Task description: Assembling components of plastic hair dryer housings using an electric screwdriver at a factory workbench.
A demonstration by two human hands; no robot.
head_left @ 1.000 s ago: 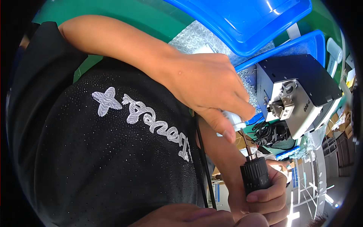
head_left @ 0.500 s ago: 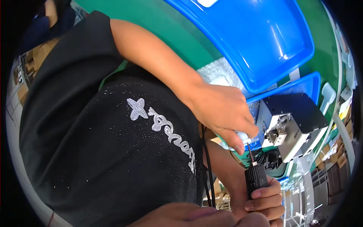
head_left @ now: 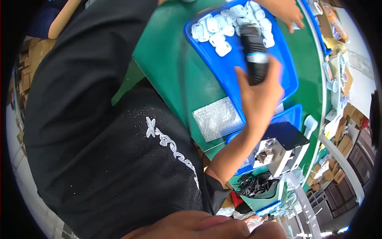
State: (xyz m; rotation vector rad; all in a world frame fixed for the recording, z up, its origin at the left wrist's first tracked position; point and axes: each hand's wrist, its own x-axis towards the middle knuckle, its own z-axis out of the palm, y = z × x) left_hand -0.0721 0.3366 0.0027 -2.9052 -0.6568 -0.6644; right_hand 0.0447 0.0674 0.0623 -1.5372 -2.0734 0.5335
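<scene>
Over the blue tray (head_left: 217, 65), my right hand (head_left: 258, 97) is closed round a black electric screwdriver (head_left: 250, 51) with a pale band; motion blurs both. White moulded pieces (head_left: 223, 28) with rounded corners lie heaped at the tray's far-left end, partly behind the screwdriver. At the top edge, my left hand (head_left: 280, 12) reaches past the tray's far side, its forearm out of the picture. Its fingertips pinch a small pale piece (head_left: 295, 26), mostly covered, so its kind does not show.
Near the tray lies a sheet of bubble wrap (head_left: 217, 119) on the green table (head_left: 167, 67). A black and silver boxy machine (head_left: 282, 139) stands right of it, beside a second blue tray (head_left: 294, 115). Black cables (head_left: 254, 185) lie below. Another person's arm (head_left: 65, 16) shows upper left.
My hands have parted. The right has carried the screwdriver from low right up over the tray; the left has swung to the top edge. The view has shifted, bringing the white pieces into sight.
</scene>
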